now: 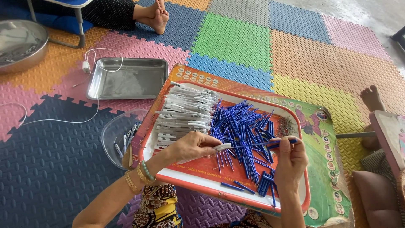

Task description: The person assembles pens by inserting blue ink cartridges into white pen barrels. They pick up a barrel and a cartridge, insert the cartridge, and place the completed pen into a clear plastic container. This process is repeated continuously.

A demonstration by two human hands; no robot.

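A red-rimmed tray rests on a small table, holding blue refills beside white pen barrels. The left hand pinches one white barrel; the right hand pinches a thin blue refill just at its tip.

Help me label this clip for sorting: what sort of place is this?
Probably a home floor used for piecework, not a factory. Colourful interlocking foam floor mats cover the ground, a low orange-rimmed tray holds white pen barrels and blue refills, and another person's bare feet rest nearby.
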